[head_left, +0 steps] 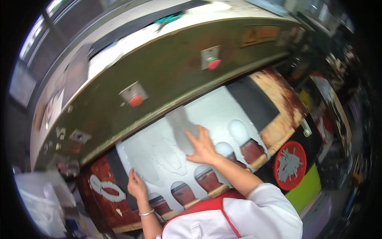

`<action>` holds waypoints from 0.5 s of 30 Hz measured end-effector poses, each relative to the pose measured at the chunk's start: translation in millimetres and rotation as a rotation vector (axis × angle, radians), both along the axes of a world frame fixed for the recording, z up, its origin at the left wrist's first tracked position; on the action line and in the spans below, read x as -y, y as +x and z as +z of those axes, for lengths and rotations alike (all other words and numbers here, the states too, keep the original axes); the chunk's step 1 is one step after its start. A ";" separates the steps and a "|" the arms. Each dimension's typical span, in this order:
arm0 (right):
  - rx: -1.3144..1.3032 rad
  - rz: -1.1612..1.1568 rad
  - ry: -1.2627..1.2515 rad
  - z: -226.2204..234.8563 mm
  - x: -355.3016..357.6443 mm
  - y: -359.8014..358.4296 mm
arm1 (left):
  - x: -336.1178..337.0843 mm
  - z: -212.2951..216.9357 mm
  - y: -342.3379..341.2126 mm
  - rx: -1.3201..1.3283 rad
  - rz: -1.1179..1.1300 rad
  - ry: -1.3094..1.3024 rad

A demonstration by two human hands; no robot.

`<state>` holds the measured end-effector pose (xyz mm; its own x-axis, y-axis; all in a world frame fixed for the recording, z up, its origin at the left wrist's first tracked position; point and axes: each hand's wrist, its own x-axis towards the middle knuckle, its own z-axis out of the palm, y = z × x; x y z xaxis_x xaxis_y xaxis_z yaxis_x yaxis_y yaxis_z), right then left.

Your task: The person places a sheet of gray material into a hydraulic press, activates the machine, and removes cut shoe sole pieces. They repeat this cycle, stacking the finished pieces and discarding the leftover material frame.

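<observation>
A wide light grey sheet [207,107] lies across the work board, with rounded cut-outs along its near edge. Thin outlines of cut shapes [169,157] show in its middle. My left hand [136,185] is at the sheet's left edge, its fingers closed on that edge. Palm down, my right hand [203,147] rests over the middle of the sheet with thumb and fingers spread, holding nothing. Beyond its fingertips runs a blurred darker grey patch [179,125]; whether it is a shadow or a piece, I cannot make out.
A green machine beam [171,75] with red buttons [136,100] spans the far side. Grey looped cut pieces [106,190] lie on the stained red-brown board at left. A red bowl [301,167] of grey scraps stands at right. Scissors with teal handles [167,18] lie on top.
</observation>
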<state>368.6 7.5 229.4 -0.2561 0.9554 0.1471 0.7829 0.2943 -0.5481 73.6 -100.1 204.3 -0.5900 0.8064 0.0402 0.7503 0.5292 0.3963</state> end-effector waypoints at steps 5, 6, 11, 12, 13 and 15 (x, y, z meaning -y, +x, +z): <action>-0.289 -0.044 -0.084 -2.3 5.5 8.4 | 12.9 -9.0 -2.4 -0.105 -0.152 0.130; -0.525 -0.047 -0.180 4.3 3.1 16.9 | 19.3 -7.5 -1.9 -0.101 -0.181 0.154; -1.348 -0.235 -0.502 40.7 10.0 92.5 | 68.3 5.5 5.8 -0.064 -0.155 -0.075; -1.167 -0.261 -0.405 42.5 17.4 109.8 | 80.7 8.4 8.4 -0.055 -0.145 -0.078; -1.023 -0.287 -0.246 39.3 19.1 124.6 | 90.5 9.6 11.3 -0.041 -0.131 -0.094; -0.753 -0.444 -0.073 34.7 22.6 156.3 | 104.7 13.0 14.6 0.002 -0.124 -0.070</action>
<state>525.0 -15.1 264.1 0.2820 0.9574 0.0617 0.2392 -0.0078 -0.9710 88.2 -204.7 217.3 -0.4855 0.8740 -0.0195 0.8110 0.4586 0.3633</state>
